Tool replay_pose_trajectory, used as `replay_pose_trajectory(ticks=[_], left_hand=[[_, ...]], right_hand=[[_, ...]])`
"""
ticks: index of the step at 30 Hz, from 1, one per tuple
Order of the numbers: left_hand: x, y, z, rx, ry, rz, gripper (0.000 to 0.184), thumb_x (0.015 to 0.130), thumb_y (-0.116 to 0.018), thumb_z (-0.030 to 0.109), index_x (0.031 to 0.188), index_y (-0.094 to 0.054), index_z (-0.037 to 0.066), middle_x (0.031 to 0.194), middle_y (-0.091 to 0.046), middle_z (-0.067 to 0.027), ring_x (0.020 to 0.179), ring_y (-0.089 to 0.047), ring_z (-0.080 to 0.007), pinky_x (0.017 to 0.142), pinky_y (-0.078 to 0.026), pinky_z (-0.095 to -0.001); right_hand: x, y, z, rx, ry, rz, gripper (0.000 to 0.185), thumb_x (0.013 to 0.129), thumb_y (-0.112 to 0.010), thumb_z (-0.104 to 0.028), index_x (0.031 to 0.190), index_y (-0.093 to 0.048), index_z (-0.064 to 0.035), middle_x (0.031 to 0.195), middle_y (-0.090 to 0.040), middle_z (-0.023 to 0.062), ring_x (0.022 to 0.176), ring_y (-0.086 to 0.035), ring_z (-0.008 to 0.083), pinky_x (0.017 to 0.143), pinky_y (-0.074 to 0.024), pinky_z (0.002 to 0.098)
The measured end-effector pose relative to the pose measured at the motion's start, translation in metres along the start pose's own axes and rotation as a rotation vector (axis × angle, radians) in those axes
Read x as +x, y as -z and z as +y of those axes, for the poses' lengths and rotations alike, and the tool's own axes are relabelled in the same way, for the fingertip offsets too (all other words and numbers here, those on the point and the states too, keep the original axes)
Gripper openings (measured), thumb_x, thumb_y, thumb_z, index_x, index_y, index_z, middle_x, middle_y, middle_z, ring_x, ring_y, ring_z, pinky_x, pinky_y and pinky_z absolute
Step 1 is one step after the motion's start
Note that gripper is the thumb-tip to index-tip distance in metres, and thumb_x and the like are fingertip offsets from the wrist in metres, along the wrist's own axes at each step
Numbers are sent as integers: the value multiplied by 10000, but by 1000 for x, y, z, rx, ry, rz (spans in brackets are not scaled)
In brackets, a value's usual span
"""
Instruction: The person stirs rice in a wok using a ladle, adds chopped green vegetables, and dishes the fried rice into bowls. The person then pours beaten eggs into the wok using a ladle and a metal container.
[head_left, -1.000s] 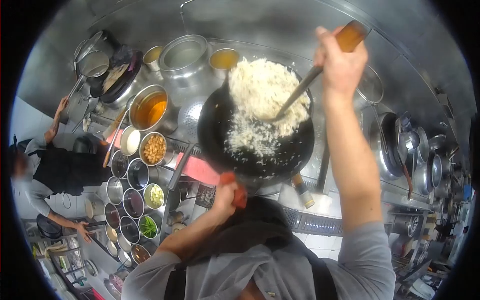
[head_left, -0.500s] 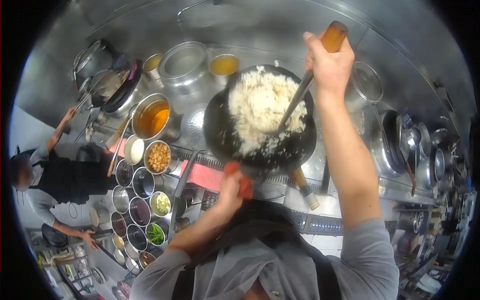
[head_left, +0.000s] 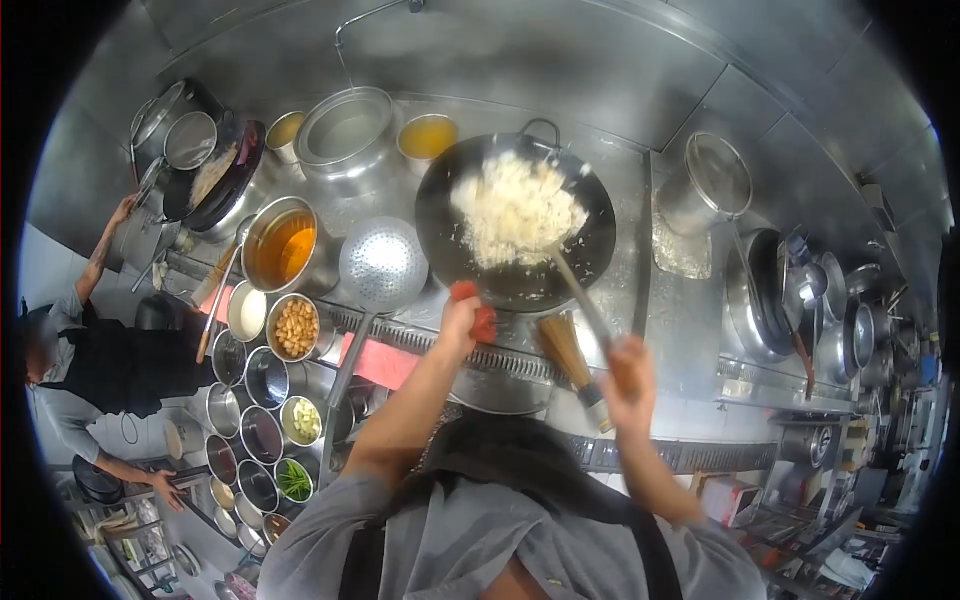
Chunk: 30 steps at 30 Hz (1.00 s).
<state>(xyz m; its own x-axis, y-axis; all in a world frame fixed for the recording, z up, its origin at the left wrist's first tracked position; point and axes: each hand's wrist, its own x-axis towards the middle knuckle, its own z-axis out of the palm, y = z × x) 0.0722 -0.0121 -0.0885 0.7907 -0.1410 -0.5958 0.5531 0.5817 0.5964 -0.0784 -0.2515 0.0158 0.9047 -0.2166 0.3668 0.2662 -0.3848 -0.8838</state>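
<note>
My left hand (head_left: pixel 458 328) is closed around a folded red cloth (head_left: pixel 483 324) at the near left rim of a black wok (head_left: pixel 590 235). A heap of fried rice (head_left: pixel 515 205) lies in the wok, blurred by motion, with loose grains around it. My right hand (head_left: pixel 628 385), low and right of the wok, grips the wooden handle of a long metal wok utensil (head_left: pixel 580 290). Its shaft slants up into the rice, and the head is hidden there. A bamboo wok brush (head_left: pixel 567 350) lies between my hands, close to the wok's near edge.
Left of the wok lies a perforated skimmer (head_left: pixel 383 262). Beyond it stand a pot of amber liquid (head_left: pixel 280 245) and several ingredient tins (head_left: pixel 297 328). A strainer (head_left: pixel 720 172) rests on a pot to the right. A co-worker (head_left: pixel 130 355) stands at far left.
My right hand has swung from high above the wok's far right down to its near right, turning the utensil's handle toward me. The rice has shifted. The view has moved, showing the whole skimmer.
</note>
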Motion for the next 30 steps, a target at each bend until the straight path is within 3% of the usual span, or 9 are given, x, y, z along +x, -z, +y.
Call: replay_pose_trajectory(ticks=[2, 4, 6, 9, 12, 14, 16, 17, 30], left_hand=[[25, -3, -6, 121, -93, -15, 255, 795, -570, 38, 1044, -542, 87, 819, -593, -70, 627, -579, -191, 481, -460, -350], [22, -9, 0, 169, -48, -26, 247, 795, -565, 37, 1040, -568, 66, 852, -604, -75, 667, -595, -201, 516, -479, -354], [16, -10, 3, 199, -2, -22, 283, 792, -569, 30, 1072, -554, 71, 863, -604, -71, 687, -600, -196, 547, -491, -348], [20, -4, -2, 198, -10, -43, 315, 800, -563, 38, 1112, -533, 74, 865, -604, -70, 685, -601, -196, 562, -499, -349], [17, -7, 5, 250, -50, -43, 308, 801, -571, 52, 1105, -529, 76, 872, -604, -72, 699, -607, -199, 547, -498, -357], [20, -3, 4, 273, 0, -53, 315, 772, -498, 35, 1087, -513, 46, 858, -582, -87, 687, -591, -209, 554, -501, -366], [16, -7, 5, 270, -10, -44, 320, 770, -506, 37, 1090, -506, 51, 842, -578, -84, 671, -589, -206, 548, -498, -361], [13, -10, 7, 265, -28, -33, 326, 768, -514, 39, 1094, -500, 56, 826, -573, -81, 655, -587, -204, 542, -495, -356], [16, -10, 2, 287, -94, 14, 208, 782, -517, 64, 990, -526, 69, 753, -564, -61, 599, -569, -186, 521, -474, -335]], right_hand=[[-46, 6, 16, 75, -331, -127, 508, 776, -703, -12, 1248, -515, -18, 1224, -519, 146, 1117, -528, 224, 903, -467, 345], [-31, -15, -24, 714, -732, -58, 593, 801, -694, -92, 1332, -436, -31, 1187, -527, 142, 1039, -580, 219, 794, -516, 334], [-17, -38, 10, 887, -1069, -105, 597, 816, -652, -110, 1348, -397, -22, 1012, -589, 130, 803, -642, 217, 587, -529, 324], [3, -65, 52, 750, -1146, -219, 557, 824, -608, -101, 1338, -409, -20, 759, -579, 95, 561, -606, 211, 422, -468, 329], [-11, -58, 79, 296, -942, -303, 594, 809, -582, -80, 1366, -380, -36, 637, -545, 69, 476, -559, 189, 392, -451, 332], [-25, -48, 78, 24, -850, -327, 604, 809, -592, -94, 1375, -383, -54, 707, -611, 129, 554, -612, 270, 482, -498, 396], [-43, -40, 90, -505, -348, -208, 598, 807, -599, -102, 1369, -400, -60, 793, -640, 202, 684, -630, 373, 626, -511, 462], [-46, -35, 93, -575, -386, -212, 564, 811, -604, -110, 1346, -431, -60, 845, -629, 245, 811, -611, 424, 725, -487, 487], [-17, 73, 59, -526, -365, -229, 427, 915, -557, -160, 1319, -472, -50, 814, -628, 253, 727, -629, 414, 667, -487, 463]])
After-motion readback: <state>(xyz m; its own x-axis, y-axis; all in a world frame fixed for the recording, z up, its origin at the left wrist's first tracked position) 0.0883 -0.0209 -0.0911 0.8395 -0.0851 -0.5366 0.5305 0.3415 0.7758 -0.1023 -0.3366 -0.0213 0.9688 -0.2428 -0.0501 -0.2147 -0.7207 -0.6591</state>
